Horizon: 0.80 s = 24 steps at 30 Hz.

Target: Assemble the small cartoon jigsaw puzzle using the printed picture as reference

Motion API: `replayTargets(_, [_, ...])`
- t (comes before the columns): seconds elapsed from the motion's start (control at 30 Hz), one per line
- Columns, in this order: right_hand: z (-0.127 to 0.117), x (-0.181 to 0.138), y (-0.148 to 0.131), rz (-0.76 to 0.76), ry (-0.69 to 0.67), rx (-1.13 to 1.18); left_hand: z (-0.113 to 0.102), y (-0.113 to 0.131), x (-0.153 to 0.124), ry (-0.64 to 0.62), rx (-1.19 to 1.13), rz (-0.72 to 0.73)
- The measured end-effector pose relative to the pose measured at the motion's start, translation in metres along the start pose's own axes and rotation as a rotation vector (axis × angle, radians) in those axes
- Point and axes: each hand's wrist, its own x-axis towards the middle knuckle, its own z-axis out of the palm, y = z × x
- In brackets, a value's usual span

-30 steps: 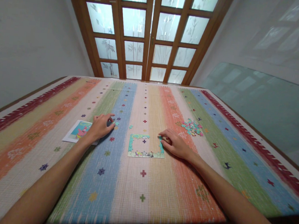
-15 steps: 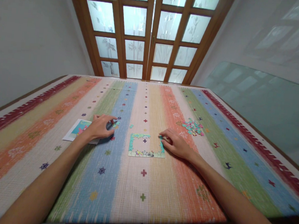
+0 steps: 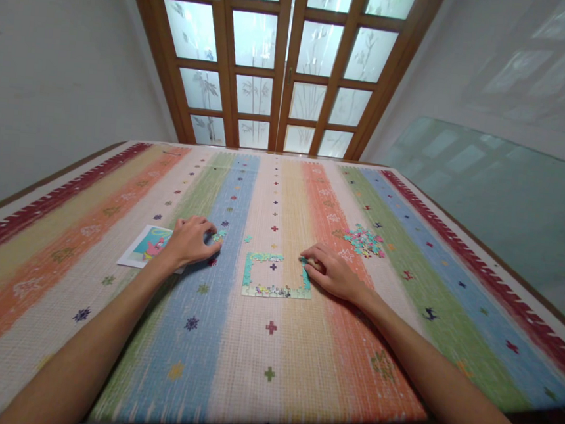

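Observation:
A partly joined jigsaw border lies on the tablecloth, with a gap at its top right. My right hand rests at its right side. Its thumb and index finger are closed around a small teal jigsaw piece at the upper end of that side. My left hand has thumb and fingers apart, beside a few loose puzzle pieces; some fingertips are hidden. Under the left wrist lies a picture card with a pink cartoon figure, partly covered. One single teal piece sits above the border.
A heap of jigsaw pieces lies to the right, beyond my right hand. The striped tablecloth covers the table. Behind the table's far edge stand wooden glass-paned doors, with walls on both sides.
The left index finger has drawn back from the loose pieces, and the left hand has shifted slightly, uncovering more of the picture card. My right hand and the border look the same.

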Motion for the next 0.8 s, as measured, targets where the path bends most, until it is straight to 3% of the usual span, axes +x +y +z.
replayTargets(0.63, [0.0, 0.0, 0.0, 0.004, -0.005, 0.003, 0.011, 0.011, 0.002, 0.052, -0.006, -0.037])
replayTargets(0.8, [0.0, 0.0, 0.0, 0.009, -0.006, 0.008, 0.016, 0.012, 0.003, 0.03, -0.021, 0.01])
